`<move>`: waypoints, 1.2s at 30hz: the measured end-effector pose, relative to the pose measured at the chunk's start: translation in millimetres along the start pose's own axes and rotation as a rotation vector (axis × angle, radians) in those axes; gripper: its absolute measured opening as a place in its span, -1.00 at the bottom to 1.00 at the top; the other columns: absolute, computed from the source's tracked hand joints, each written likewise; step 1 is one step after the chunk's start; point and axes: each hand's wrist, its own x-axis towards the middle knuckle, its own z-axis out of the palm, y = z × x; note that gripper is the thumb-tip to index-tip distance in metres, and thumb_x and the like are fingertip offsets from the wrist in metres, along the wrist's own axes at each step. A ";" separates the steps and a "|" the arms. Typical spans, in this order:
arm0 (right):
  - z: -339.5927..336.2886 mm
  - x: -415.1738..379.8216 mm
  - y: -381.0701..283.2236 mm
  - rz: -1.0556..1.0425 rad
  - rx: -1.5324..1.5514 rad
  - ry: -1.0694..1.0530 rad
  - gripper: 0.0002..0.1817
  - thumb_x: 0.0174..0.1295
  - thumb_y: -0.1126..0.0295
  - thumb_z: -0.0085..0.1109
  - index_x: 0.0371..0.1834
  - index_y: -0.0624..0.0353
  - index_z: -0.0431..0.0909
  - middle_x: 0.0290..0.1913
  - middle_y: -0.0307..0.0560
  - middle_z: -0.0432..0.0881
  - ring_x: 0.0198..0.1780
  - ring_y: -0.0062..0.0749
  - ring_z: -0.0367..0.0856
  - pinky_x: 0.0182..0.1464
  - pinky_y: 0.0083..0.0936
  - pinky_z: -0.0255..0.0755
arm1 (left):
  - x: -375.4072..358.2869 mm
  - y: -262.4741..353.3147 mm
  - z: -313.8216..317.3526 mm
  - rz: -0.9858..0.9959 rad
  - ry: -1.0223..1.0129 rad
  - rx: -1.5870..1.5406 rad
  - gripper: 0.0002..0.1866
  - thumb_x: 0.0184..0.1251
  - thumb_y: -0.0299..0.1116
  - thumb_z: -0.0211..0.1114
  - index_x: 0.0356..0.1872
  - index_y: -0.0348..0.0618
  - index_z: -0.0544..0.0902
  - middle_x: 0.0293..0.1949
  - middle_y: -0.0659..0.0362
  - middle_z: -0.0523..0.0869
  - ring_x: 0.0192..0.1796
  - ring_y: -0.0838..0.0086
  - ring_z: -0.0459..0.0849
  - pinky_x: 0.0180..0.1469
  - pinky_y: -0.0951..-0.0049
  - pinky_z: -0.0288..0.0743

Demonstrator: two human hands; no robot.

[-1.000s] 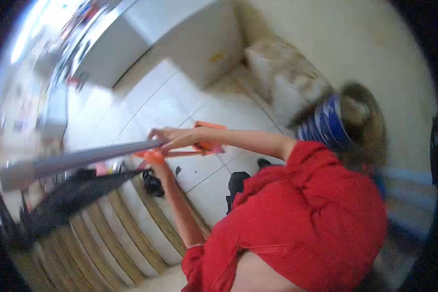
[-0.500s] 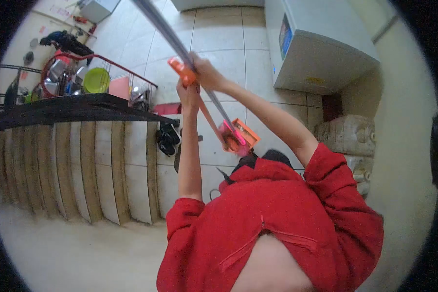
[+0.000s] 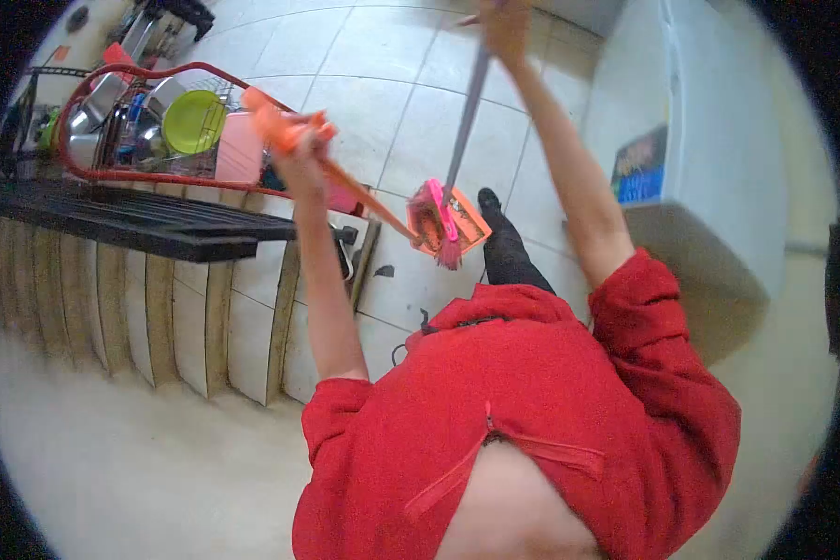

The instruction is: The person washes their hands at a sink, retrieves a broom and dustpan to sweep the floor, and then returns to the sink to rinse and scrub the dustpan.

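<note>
My left hand (image 3: 301, 154) is wrapped round the orange handle (image 3: 355, 191) of a long dustpan. At the handle's lower end, the orange dustpan (image 3: 473, 227) is low over the tiled floor. Near the top edge, my right hand (image 3: 506, 33) grips the grey pole (image 3: 467, 121) of a broom, its fingers partly cut off by the frame. The pink broom head (image 3: 449, 250) rests over the dustpan, its bristles hanging past the pan's near edge. Dark bits lie in the pan.
A red-rimmed dish rack (image 3: 196, 67) with a green plate (image 3: 193, 122) stands at the left, by a black railing (image 3: 159, 224). Steps (image 3: 196, 317) lie below it. A white appliance (image 3: 719, 140) stands at the right. My leg (image 3: 509, 252) is beside the dustpan.
My hands have moved apart, the left one leftward with the dustpan handle, the right one up and right with the broom. The view has shifted, and one foot now shows.
</note>
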 end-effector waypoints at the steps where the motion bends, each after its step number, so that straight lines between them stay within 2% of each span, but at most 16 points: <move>1: -13.3 31.9 15.7 -0.188 -0.275 -0.029 -0.78 0.15 0.35 -0.13 -0.38 0.35 0.33 -0.69 -0.12 0.38 -0.72 -0.50 0.40 -0.72 -0.55 0.28 | 20.4 4.8 -7.2 0.024 0.078 -0.015 -0.78 -0.17 -0.62 0.03 -0.38 -0.28 0.44 -0.54 0.23 0.46 -0.62 0.67 0.34 -0.59 0.72 0.21; 3: 2.1 93.4 -17.7 0.201 -0.167 0.072 -0.81 0.12 0.34 -0.09 -0.37 0.26 0.36 -0.71 -0.20 0.38 -0.76 -0.60 0.33 -0.79 -0.61 0.20 | 67.9 10.8 -9.7 -0.002 0.117 -0.092 -0.72 -0.22 -0.65 0.00 -0.33 -0.26 0.41 -0.58 0.24 0.43 -0.64 0.68 0.29 -0.59 0.73 0.18; 8: 28.4 213.3 -51.8 0.195 0.479 0.063 -0.71 0.12 0.12 -0.07 -0.38 0.14 0.39 -0.78 -0.36 0.26 -0.83 -0.70 0.16 -0.84 -0.71 0.07 | 153.7 8.9 9.7 0.030 0.177 -0.091 -0.67 -0.20 -0.65 -0.02 -0.27 -0.23 0.37 -0.54 0.22 0.43 -0.63 0.68 0.27 -0.55 0.72 0.19; 12: 25.9 289.6 -33.6 -0.320 0.421 -0.409 -0.64 0.18 0.08 -0.19 -0.47 0.16 0.38 -0.73 -0.36 0.25 -0.79 -0.72 0.14 -0.74 -0.75 0.12 | 218.9 -3.1 30.0 0.086 0.238 -0.040 -0.68 -0.15 -0.61 0.02 -0.24 -0.22 0.38 -0.42 0.16 0.47 -0.52 0.65 0.39 -0.44 0.72 0.27; 15: 41.3 326.1 -12.5 -0.247 0.328 -0.361 -0.65 0.18 0.07 -0.18 -0.50 0.13 0.37 -0.69 -0.36 0.27 -0.73 -0.71 0.19 -0.67 -0.70 0.18 | 273.6 -36.2 32.9 0.040 0.199 0.233 -0.66 -0.12 -0.65 0.01 -0.20 -0.21 0.38 -0.31 0.15 0.47 -0.34 0.58 0.50 -0.32 0.66 0.36; 17: 60.0 352.7 5.1 -0.002 0.480 -0.324 -0.89 0.01 0.41 0.03 -0.52 0.19 0.35 -0.79 -0.25 0.20 -0.76 -0.56 0.10 -0.62 -0.54 0.12 | 322.6 -72.3 20.3 0.032 0.096 0.201 -0.64 -0.06 -0.68 0.04 -0.15 -0.21 0.38 -0.22 0.17 0.44 -0.20 0.53 0.52 -0.18 0.58 0.39; 19: 91.0 361.6 46.0 -0.068 0.419 -0.219 -0.94 0.00 0.46 0.04 -0.52 0.16 0.37 -0.80 -0.34 0.13 -0.78 -0.67 -0.01 -0.68 -0.64 0.00 | 378.2 -108.0 14.0 0.080 -0.092 0.214 -0.64 -0.02 -0.69 0.06 -0.12 -0.21 0.37 -0.16 0.19 0.42 -0.14 0.52 0.50 -0.08 0.56 0.36; 21: 103.9 375.2 118.4 0.045 0.346 -0.240 -0.82 -0.03 0.44 0.07 -0.34 0.15 0.35 -0.77 -0.31 0.23 -0.77 -0.53 0.18 -0.66 -0.62 0.14 | 420.7 -144.0 7.0 -0.008 -0.115 0.240 -0.65 0.03 -0.64 0.09 -0.09 -0.20 0.35 -0.12 0.20 0.41 -0.13 0.51 0.48 -0.03 0.55 0.33; 23: 136.2 366.9 151.1 0.077 0.229 -0.138 -0.86 -0.04 0.43 0.11 -0.39 0.14 0.40 -0.77 -0.34 0.26 -0.75 -0.69 0.20 -0.63 -0.72 0.16 | 456.7 -179.8 2.1 -0.143 -0.058 0.152 -0.63 0.02 -0.61 0.11 -0.09 -0.19 0.34 -0.26 0.21 0.46 -0.18 0.57 0.45 -0.07 0.59 0.35; 25: 150.6 369.1 192.7 0.148 -0.068 -0.013 -0.88 -0.02 0.42 0.10 -0.40 0.14 0.43 -0.71 -0.29 0.36 -0.70 -0.68 0.29 -0.61 -0.72 0.20 | 467.5 -232.4 -15.2 -0.228 -0.054 0.083 -0.62 0.01 -0.61 0.11 -0.08 -0.18 0.34 -0.26 0.23 0.45 -0.15 0.57 0.44 -0.08 0.60 0.34; 27: 156.0 378.2 229.6 0.280 -0.314 -0.081 -0.85 0.05 0.34 0.05 -0.37 0.16 0.44 -0.60 -0.24 0.45 -0.56 -0.67 0.39 -0.49 -0.70 0.26 | 494.6 -250.7 -28.2 -0.298 -0.063 0.028 -0.61 0.01 -0.61 0.11 -0.07 -0.16 0.34 -0.25 0.25 0.45 -0.12 0.57 0.44 -0.10 0.62 0.32; 31: 149.7 384.7 294.7 0.370 -0.481 -0.271 -0.76 0.10 0.26 -0.01 -0.29 0.19 0.45 -0.50 -0.23 0.46 -0.42 -0.62 0.40 -0.34 -0.66 0.27 | 547.0 -241.0 -50.5 -0.320 -0.149 0.298 -0.50 -0.14 -0.75 -0.12 -0.09 -0.07 0.37 -0.17 0.26 0.41 -0.01 0.58 0.33 0.04 0.64 0.14; 33: 152.8 395.5 307.2 0.339 -0.588 -0.329 -0.69 0.12 0.18 -0.06 -0.24 0.19 0.46 -0.39 -0.24 0.44 -0.35 -0.57 0.38 -0.23 -0.64 0.23 | 577.6 -233.7 -64.1 -0.524 -0.249 0.131 -0.48 -0.21 -0.71 -0.14 -0.10 -0.06 0.39 -0.15 0.25 0.40 0.00 0.57 0.33 0.07 0.63 0.12; 34: 148.6 397.0 312.8 0.349 -0.591 -0.332 -0.69 0.12 0.18 -0.06 -0.24 0.19 0.46 -0.39 -0.24 0.44 -0.35 -0.57 0.38 -0.23 -0.64 0.23 | 585.0 -236.8 -73.1 -0.535 -0.253 -0.212 -0.57 -0.09 -0.57 -0.09 -0.08 -0.10 0.40 -0.08 0.22 0.38 0.01 0.49 0.34 0.08 0.57 0.15; 35: 143.2 398.4 321.7 0.523 -0.642 -0.405 -0.68 0.12 0.13 -0.08 -0.24 0.15 0.45 -0.38 -0.25 0.42 -0.36 -0.55 0.38 -0.25 -0.61 0.25 | 593.3 -243.2 -84.2 -0.546 -0.249 -0.212 -0.57 -0.09 -0.57 -0.09 -0.08 -0.10 0.40 -0.08 0.22 0.38 0.01 0.49 0.34 0.08 0.57 0.15; 36: 139.1 396.6 329.2 0.695 -0.691 -0.479 -0.67 0.11 0.08 -0.09 -0.25 0.10 0.45 -0.36 -0.27 0.41 -0.36 -0.52 0.38 -0.27 -0.58 0.27 | 597.0 -252.1 -95.8 -0.594 -0.147 -0.484 -0.62 0.00 -0.49 -0.04 -0.06 -0.09 0.38 0.01 0.17 0.32 0.05 0.44 0.31 0.04 0.47 0.24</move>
